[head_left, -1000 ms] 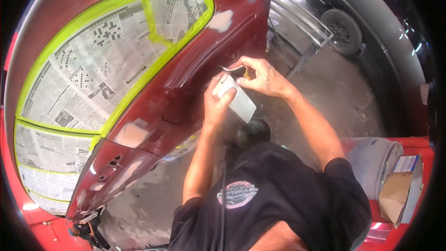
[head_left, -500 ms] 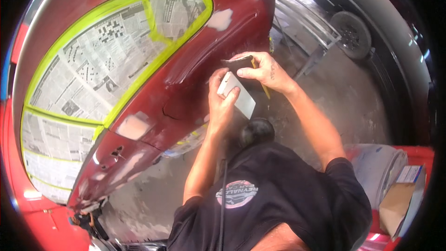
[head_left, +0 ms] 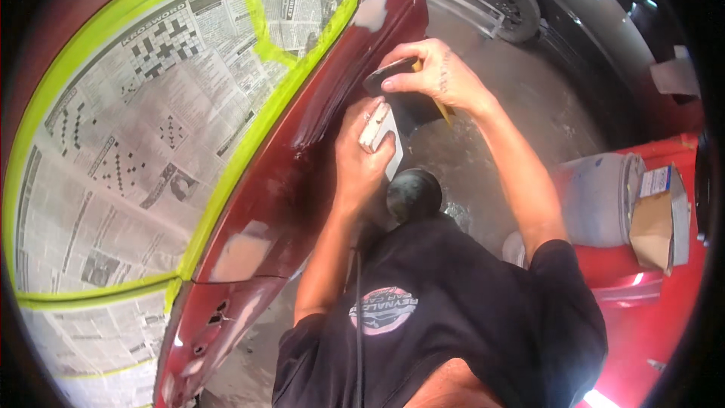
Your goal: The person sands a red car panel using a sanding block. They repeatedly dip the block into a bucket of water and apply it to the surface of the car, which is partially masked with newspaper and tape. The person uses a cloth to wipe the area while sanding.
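My left hand [head_left: 359, 155] is closed round a flat white block [head_left: 377, 127], thumb on one side, its narrow worn end facing up. Just above and to the right, my right hand [head_left: 438, 75] pinches a thin dark sheet [head_left: 379, 77] that bends over and has a yellow edge; it looks like sandpaper, though part of it hides behind the fingers. Block and sheet are close together; I cannot tell if they touch. Beside both hands, on the left, stands a dark red car body [head_left: 298, 174] with pale filler patches [head_left: 242, 253].
Newspaper [head_left: 158, 136] held by bright yellow-green tape [head_left: 226, 181] covers the car's windows. A round dark dusty object [head_left: 414, 195] lies below my hands. At the right are a grey bucket-like container [head_left: 596, 200], an open cardboard box [head_left: 653, 230] and a wheel [head_left: 507, 6] farther off.
The view has shifted, so the papered window looms larger. My left hand has turned the block, showing more of its end and less of its flat face. Both hands keep their hold.
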The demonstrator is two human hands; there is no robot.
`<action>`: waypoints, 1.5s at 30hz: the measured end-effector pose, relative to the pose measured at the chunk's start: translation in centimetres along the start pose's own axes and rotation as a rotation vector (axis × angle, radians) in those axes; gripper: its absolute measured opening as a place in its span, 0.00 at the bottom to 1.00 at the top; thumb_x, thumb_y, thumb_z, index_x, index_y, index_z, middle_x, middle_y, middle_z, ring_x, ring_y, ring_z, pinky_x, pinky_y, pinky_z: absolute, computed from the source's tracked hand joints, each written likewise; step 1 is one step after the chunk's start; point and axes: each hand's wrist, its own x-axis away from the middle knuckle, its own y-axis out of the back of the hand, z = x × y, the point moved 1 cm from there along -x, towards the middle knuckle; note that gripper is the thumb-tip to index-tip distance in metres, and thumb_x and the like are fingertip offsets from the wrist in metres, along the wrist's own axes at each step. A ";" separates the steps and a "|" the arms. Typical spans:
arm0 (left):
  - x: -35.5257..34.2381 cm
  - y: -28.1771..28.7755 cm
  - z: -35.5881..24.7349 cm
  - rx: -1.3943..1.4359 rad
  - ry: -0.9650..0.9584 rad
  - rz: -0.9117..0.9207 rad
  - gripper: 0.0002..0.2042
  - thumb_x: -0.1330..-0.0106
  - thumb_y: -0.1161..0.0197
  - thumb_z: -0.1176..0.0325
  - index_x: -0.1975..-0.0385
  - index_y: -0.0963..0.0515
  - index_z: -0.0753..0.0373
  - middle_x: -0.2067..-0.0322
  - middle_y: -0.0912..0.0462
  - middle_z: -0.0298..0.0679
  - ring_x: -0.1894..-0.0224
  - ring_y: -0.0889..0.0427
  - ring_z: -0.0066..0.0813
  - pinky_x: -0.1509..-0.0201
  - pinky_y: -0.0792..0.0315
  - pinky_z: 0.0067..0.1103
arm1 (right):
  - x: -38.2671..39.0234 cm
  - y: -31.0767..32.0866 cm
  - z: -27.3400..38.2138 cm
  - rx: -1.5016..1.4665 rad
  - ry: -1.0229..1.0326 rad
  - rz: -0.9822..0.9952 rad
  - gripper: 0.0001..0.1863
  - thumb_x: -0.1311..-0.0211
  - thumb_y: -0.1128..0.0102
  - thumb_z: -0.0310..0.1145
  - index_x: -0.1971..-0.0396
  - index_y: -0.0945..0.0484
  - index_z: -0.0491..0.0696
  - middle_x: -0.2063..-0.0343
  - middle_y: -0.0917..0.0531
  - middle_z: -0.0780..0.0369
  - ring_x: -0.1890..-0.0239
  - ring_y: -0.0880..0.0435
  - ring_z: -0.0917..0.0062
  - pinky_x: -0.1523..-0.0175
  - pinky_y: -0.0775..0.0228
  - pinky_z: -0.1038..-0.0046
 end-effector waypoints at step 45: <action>3.9 11.7 -0.8 0.165 -0.131 0.075 0.27 0.44 0.33 0.81 0.40 0.21 0.70 0.43 0.18 0.48 0.43 0.17 0.39 0.38 0.24 0.30 | -10.8 -3.7 -1.1 -0.245 -0.153 -0.570 0.15 0.44 0.30 0.33 0.63 0.10 0.36 0.68 0.09 0.57 0.67 0.13 0.74 0.58 0.22 0.71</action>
